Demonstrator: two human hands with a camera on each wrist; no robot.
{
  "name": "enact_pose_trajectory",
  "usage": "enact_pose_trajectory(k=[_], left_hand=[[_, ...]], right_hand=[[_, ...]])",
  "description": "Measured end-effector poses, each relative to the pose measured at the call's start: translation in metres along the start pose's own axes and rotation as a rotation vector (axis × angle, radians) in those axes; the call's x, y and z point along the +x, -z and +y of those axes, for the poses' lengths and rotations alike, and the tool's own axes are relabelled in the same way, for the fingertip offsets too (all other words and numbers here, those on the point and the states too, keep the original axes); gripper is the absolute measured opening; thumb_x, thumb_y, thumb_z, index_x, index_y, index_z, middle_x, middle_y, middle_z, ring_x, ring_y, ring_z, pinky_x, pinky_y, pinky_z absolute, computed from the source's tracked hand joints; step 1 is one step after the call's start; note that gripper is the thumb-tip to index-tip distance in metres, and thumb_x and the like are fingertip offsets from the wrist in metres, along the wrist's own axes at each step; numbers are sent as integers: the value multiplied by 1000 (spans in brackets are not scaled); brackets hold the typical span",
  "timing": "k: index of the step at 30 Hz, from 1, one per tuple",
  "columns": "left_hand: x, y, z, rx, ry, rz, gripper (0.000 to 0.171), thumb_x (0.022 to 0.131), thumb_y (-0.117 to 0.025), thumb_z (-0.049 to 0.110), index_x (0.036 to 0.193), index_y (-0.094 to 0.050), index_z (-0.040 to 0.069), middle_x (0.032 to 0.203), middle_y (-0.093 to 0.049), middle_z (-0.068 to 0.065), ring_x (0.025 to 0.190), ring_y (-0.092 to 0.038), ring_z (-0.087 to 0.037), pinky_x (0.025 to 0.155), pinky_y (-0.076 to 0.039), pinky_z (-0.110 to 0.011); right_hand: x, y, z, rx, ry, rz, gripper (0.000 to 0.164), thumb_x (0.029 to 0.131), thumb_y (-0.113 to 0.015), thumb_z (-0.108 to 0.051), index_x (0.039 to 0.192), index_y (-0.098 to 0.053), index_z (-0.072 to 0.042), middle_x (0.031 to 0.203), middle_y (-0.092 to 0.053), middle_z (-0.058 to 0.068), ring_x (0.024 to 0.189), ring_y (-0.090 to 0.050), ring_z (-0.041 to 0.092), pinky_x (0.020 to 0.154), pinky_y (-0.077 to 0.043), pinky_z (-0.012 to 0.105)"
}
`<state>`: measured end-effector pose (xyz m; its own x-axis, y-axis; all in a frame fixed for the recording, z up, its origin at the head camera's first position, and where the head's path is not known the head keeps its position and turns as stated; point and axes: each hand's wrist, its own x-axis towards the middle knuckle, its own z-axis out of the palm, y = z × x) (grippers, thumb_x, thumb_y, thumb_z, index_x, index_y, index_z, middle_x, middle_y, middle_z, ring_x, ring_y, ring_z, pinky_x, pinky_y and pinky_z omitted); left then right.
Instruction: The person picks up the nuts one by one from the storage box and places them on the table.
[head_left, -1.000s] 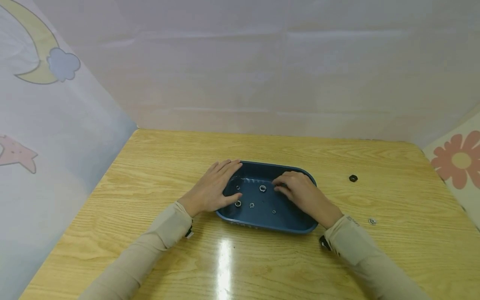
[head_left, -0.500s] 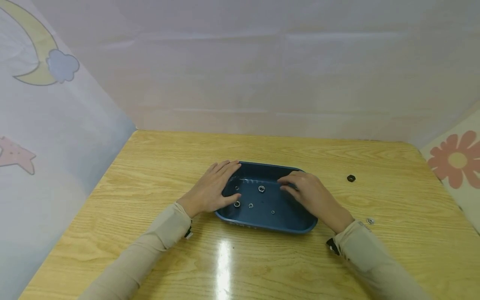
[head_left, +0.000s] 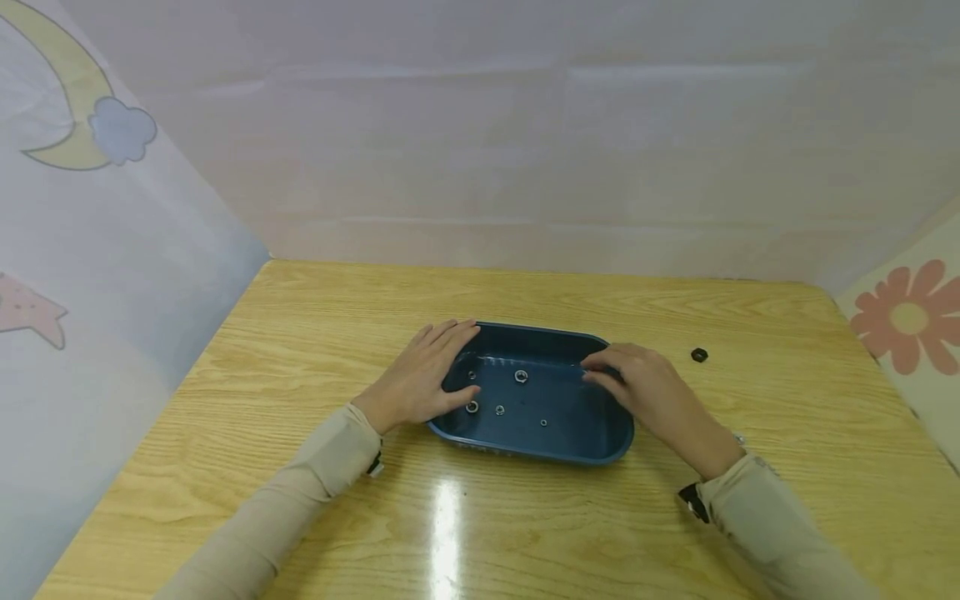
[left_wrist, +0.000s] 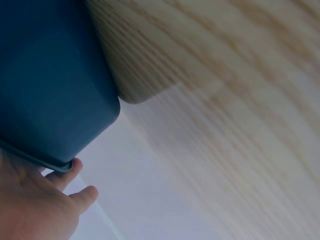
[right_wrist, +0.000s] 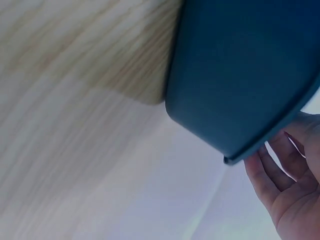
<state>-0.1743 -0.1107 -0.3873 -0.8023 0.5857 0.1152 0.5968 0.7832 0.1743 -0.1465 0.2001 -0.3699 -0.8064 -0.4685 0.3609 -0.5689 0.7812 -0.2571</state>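
Note:
A dark blue tray (head_left: 573, 437) lies on the table, with several metal nuts on its floor. My left hand (head_left: 420, 377) rests over the tray's left end, fingers stretched along the rim and thumb inside. Beside that thumb sits a ring-like nut (head_left: 472, 407). The largest-looking nut (head_left: 521, 377) lies toward the middle, and a tiny nut (head_left: 543, 422) near the front wall. Over the tray's right end, my right hand (head_left: 656, 396) has thumb and forefinger close together, pinching a small shiny nut that is mostly hidden. Both wrist views show only the tray's outer wall (left_wrist: 55, 85) and fingers at its rim.
Right of the tray, a black nut (head_left: 699, 355) lies on the wooden table (head_left: 337, 317). A silver piece (head_left: 740, 439) is partly hidden behind my right wrist. A pale fabric backdrop (head_left: 465, 150) rises behind the table.
My right hand has moved to the right inside the tray, toward its right rim. Its forearm now partly covers the silver piece on the table. The left hand stays in place on the tray.

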Motion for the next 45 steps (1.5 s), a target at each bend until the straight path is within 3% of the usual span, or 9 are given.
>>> enact_pose_trajectory(k=[6, 15, 21, 45], left_hand=[[1, -1, -1, 1, -5, 10, 80, 85, -50, 55, 147, -18, 15, 153, -21, -3, 140, -21, -24, 116, -16, -46], [1, -1, -2, 5, -1, 7, 80, 85, -50, 55, 147, -18, 16, 153, -20, -2, 140, -21, -24, 116, -16, -46], [1, -3, -3, 5, -3, 10, 80, 85, -51, 55, 147, -19, 15, 153, -21, -2, 140, -21, -24, 116, -15, -46], [0, -2, -3, 6, 7, 5, 80, 84, -52, 54, 147, -18, 16, 153, -21, -1, 140, -21, -23, 116, -15, -45]], right_hand=[[-6, 9, 5, -3, 5, 46, 15, 79, -69, -13, 94, -70, -10, 87, -69, 0, 73, -63, 11, 59, -51, 26], [-15, 17, 13, 13, -66, 45, 16, 82, -67, -13, 96, -70, -8, 93, -71, 6, 79, -66, 19, 64, -54, 33], [-19, 20, 17, -10, -69, 78, 16, 82, -67, -11, 96, -71, -7, 91, -72, 7, 78, -68, 21, 63, -55, 35], [-53, 38, 46, -115, -70, 144, 23, 68, -74, -1, 91, -71, -5, 83, -72, 8, 65, -65, 21, 53, -52, 33]])
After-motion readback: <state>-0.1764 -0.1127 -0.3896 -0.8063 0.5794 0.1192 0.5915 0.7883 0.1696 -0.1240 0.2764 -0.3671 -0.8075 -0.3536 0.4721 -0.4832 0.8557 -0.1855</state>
